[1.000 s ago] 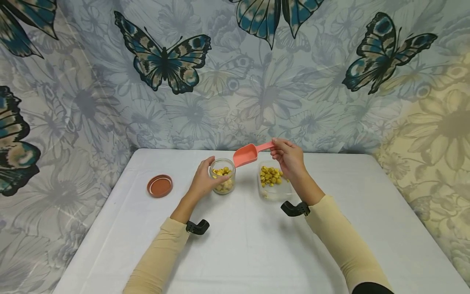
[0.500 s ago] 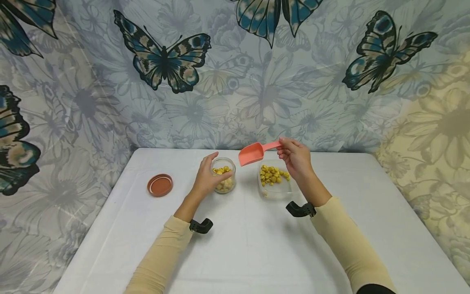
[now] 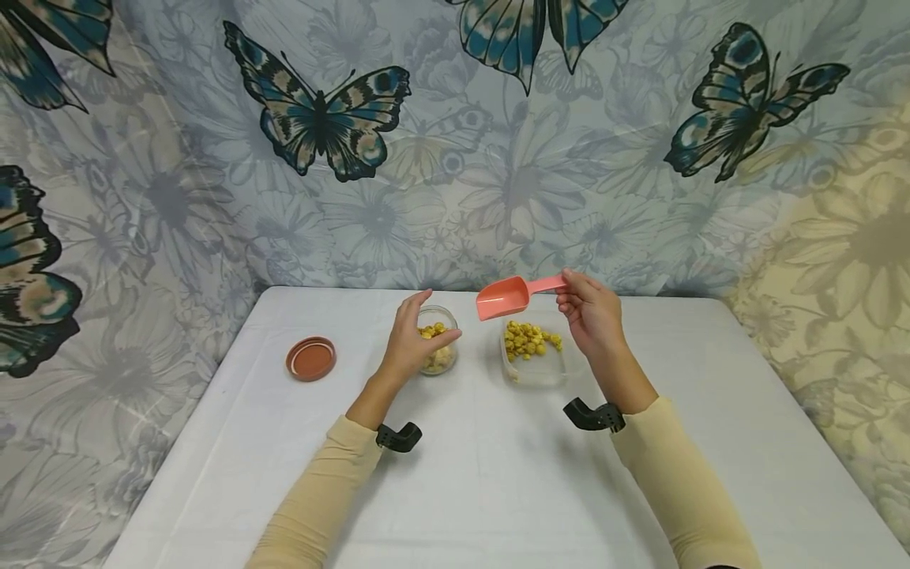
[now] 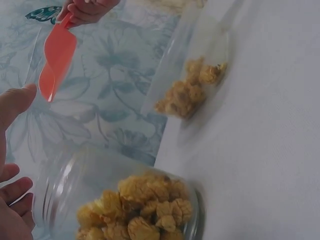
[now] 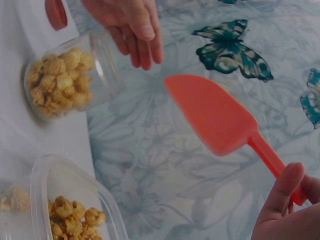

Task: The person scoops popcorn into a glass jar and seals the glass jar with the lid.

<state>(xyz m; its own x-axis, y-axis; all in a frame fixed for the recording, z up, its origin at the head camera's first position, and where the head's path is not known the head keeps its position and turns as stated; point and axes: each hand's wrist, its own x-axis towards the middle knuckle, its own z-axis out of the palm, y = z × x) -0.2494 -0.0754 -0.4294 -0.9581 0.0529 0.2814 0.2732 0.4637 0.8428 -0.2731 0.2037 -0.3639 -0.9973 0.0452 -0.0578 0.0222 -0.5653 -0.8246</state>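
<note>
My right hand (image 3: 592, 314) pinches the handle end of a coral-pink scoop (image 3: 503, 298), held in the air over the far side of a clear plastic container (image 3: 535, 375). The scoop's bowl looks empty. Yellow popcorn (image 3: 528, 340) lies in that container, mostly towards its back. My left hand (image 3: 411, 338), fingers extended and thumb apart, is above and beside the mouth of a glass jar (image 4: 75, 175). Popcorn (image 5: 61, 80) fills the lower part of the jar, which stands upright on the table. In the left wrist view the fingertips (image 4: 22, 187) are right by the jar's rim.
A reddish-brown round lid (image 3: 310, 359) lies on the white table (image 3: 469, 474), left of the jar. Behind the table hangs a floral cloth (image 3: 426, 229) with butterflies, close to the back edge. Each wrist carries a black camera band.
The scoop and my right hand have moved right, away from the jar and over the container. My left hand has loosened from round the jar and shifted up and slightly right.
</note>
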